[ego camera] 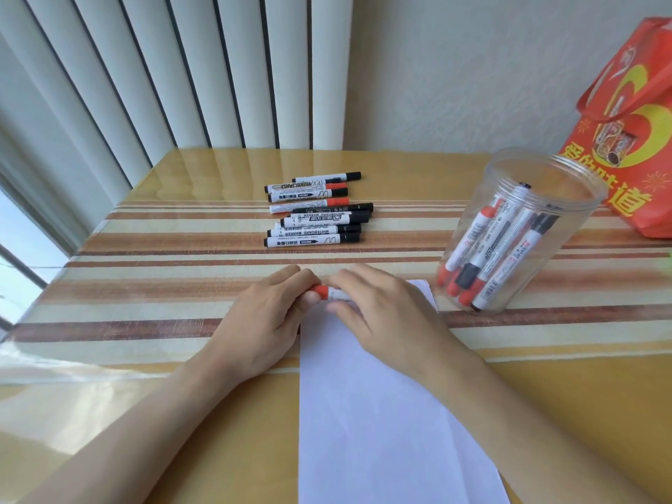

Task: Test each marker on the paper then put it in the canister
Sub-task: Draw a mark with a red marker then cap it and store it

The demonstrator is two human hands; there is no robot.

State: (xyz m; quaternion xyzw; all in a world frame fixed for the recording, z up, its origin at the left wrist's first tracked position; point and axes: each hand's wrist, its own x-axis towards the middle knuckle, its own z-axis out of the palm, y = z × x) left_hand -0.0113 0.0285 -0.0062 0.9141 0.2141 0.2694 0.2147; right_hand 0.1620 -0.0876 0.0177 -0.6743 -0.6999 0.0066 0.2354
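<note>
We've got the red-capped white marker point(329, 292) lying crosswise above the white paper sheet point(367, 394) — left hand point(269, 318) pinching the cap, right hand point(378, 307) gripping the barrel — clear plastic canister point(516, 231) sits off right.

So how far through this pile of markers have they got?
Partly through. Several markers already stand in the clear canister, so those look finished. One red-capped marker is in hand now: the left hand grips its cap end and the right hand its barrel, above the white paper. About nine markers in a row on the table wait their turn.
</note>
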